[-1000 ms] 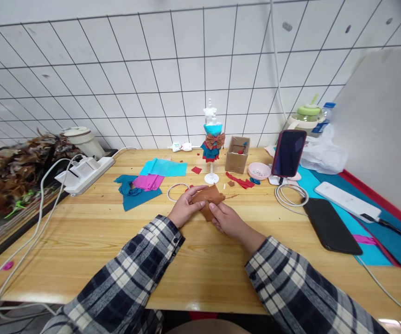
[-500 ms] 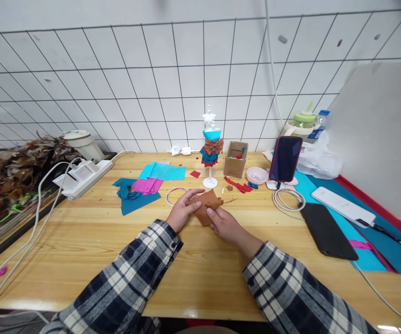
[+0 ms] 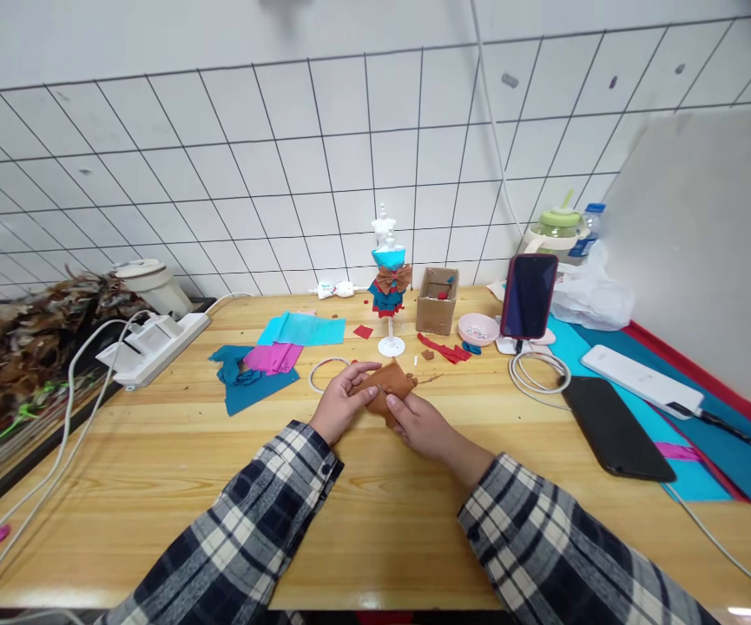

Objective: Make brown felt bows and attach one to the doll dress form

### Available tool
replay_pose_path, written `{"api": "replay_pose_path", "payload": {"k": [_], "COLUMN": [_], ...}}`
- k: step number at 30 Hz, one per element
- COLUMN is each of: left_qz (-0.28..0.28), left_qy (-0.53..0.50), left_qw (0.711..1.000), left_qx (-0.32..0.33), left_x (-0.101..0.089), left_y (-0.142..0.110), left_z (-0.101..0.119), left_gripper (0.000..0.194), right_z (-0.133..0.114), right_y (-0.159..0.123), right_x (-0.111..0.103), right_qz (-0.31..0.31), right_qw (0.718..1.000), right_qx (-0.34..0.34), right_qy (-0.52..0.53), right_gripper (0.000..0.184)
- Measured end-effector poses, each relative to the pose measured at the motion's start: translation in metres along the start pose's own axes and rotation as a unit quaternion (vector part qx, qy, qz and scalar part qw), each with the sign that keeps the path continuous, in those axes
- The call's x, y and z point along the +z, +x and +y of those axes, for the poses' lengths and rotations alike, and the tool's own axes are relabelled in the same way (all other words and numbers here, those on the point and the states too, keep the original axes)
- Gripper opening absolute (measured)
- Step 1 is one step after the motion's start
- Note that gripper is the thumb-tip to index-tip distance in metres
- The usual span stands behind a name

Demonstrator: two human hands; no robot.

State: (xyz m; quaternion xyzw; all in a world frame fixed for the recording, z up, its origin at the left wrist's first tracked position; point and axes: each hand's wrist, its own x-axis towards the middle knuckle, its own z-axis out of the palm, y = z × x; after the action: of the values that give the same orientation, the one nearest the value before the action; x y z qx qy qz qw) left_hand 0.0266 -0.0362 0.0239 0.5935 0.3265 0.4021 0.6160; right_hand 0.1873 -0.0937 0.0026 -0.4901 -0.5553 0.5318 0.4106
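A brown piece of crepe paper is stretched between my two hands above the table. My left hand pinches its left side, thumb on top and fingers beneath and behind. At the lower right edge, the thumb and fingers of my right hand grip the same paper. A crease runs between the two thumbs, and ragged brown bits stick out at its right end. Behind it stands a small white dress form wearing a turquoise, teal and red dress with a brown bow.
Turquoise, pink and teal paper lie left, near a white ring. Behind right are a cardboard box, pink bowl, red scraps and propped phone. A black phone and power strip flank the table.
The brown paper is now folded or creased more between my thumbs, and less of it hangs below them. Both hands keep their grip. The camera view has shifted slightly.
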Motion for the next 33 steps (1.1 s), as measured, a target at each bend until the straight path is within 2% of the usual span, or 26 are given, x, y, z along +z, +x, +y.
{"api": "replay_pose_path", "payload": {"k": [7,14,21,33], "left_qz": [-0.003,0.001,0.025,0.02], "left_qy": [0.001,0.009,0.013,0.003], "left_qw": [1.0,1.0,1.0,1.0], "left_qx": [0.004,0.001,0.012,0.007], "left_x": [-0.0001,0.0023,-0.0003,0.0003], "left_y": [0.0013,0.0007,0.0023,0.0026], "left_z": [-0.0004,0.0016,-0.0005,-0.0008], "left_gripper": [0.045,0.047,0.049,0.048], "right_z": [-0.0054,0.0017,0.0015,-0.004], "right_y": [-0.0019,0.0006,-0.001,-0.0031], "right_x": [-0.0008,-0.0009,-0.0018,-0.0023], "right_qz": [-0.002,-0.002,-0.004,-0.007], "right_qw": [1.0,1.0,0.999,0.999], "right_qx": [-0.003,0.007,0.006,0.015], "right_qy": [0.005,0.019,0.05,0.032], "right_gripper": [0.043,0.042,0.046,0.045]}}
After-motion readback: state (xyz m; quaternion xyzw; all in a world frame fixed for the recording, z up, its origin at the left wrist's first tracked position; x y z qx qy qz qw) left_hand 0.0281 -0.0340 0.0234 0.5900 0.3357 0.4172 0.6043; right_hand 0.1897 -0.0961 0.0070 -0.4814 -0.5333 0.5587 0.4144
